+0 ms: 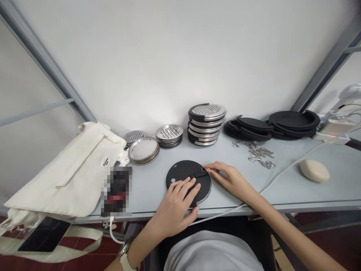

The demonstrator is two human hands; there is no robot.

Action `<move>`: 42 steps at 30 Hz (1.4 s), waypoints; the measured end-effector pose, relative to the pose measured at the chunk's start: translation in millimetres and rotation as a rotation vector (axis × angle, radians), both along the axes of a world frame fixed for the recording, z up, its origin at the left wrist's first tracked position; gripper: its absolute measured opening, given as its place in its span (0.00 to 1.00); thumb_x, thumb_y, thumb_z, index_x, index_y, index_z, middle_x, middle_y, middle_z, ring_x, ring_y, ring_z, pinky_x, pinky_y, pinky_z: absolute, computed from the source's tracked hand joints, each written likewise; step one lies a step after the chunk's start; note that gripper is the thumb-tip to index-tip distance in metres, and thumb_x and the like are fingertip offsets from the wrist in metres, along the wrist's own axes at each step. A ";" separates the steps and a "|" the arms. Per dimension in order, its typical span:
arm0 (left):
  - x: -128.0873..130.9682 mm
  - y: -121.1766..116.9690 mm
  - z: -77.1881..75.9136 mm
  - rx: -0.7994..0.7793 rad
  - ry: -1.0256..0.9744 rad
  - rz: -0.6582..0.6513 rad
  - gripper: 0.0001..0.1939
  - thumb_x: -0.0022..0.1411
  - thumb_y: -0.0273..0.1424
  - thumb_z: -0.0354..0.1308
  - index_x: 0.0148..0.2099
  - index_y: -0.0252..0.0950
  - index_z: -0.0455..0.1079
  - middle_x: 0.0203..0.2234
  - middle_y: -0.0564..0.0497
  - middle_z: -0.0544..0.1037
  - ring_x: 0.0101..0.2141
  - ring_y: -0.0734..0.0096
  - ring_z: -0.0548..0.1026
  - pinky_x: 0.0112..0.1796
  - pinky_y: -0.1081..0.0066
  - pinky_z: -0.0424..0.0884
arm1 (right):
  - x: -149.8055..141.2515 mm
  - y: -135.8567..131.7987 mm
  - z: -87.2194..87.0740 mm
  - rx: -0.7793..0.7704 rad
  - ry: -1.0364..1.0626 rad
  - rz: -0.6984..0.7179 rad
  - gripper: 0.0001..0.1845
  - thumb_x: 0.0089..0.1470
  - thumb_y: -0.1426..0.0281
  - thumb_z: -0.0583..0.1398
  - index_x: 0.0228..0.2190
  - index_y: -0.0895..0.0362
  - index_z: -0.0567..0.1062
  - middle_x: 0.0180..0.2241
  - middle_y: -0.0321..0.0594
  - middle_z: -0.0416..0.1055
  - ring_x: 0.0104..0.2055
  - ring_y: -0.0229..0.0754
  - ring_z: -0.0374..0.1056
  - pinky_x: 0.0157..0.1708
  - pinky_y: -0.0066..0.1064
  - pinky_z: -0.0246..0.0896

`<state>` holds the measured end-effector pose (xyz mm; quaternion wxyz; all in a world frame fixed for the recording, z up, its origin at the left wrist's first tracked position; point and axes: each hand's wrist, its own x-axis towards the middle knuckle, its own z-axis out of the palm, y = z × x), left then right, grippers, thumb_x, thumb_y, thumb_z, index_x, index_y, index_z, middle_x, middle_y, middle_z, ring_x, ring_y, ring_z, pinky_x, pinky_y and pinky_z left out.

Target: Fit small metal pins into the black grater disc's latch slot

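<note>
A round black disc (186,165) with a silvery rim lies on the desk in front of me. My left hand (178,205) rests over its lower part, fingers stretched out on top and thumb near the rim. At the disc's right edge my right hand (229,180) pinches a small metal wire loop (204,169); its far end is hidden by the fingers. Similar small metal pieces (261,152) lie in a loose heap beyond my right hand.
Behind the disc stand a stack of graters with black rims (207,126), bare grater plates (169,133) and metal discs (143,149). Black round parts (293,122) are piled at the right. A white cable (284,169) crosses near a beige mouse (314,170). A cream bag (67,169) lies left.
</note>
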<state>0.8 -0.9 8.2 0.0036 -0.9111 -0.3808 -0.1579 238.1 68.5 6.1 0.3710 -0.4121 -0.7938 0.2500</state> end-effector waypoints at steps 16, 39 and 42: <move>-1.0 0.3 -1.4 -0.026 -0.002 -0.001 0.28 0.67 0.32 0.49 0.67 0.35 0.52 0.64 0.46 0.58 0.63 0.59 0.54 0.60 0.55 0.53 | 1.8 -0.8 0.4 -0.031 -0.065 0.056 0.14 0.64 0.66 0.53 0.47 0.55 0.73 0.45 0.45 0.75 0.45 0.45 0.72 0.46 0.36 0.66; -0.9 1.4 -0.8 -0.011 -0.004 -0.004 0.28 0.66 0.32 0.50 0.67 0.35 0.53 0.64 0.45 0.59 0.63 0.59 0.55 0.59 0.54 0.55 | -0.1 -1.0 -2.1 -0.032 -0.090 0.044 0.13 0.64 0.67 0.51 0.47 0.56 0.70 0.42 0.46 0.76 0.40 0.44 0.72 0.42 0.34 0.66; -0.5 1.1 -0.5 -0.007 -0.008 -0.005 0.28 0.66 0.32 0.50 0.67 0.35 0.53 0.63 0.44 0.59 0.63 0.58 0.55 0.59 0.54 0.55 | -0.4 -1.6 -2.0 -0.028 -0.088 0.036 0.13 0.64 0.67 0.51 0.47 0.56 0.70 0.41 0.46 0.76 0.39 0.44 0.72 0.40 0.34 0.66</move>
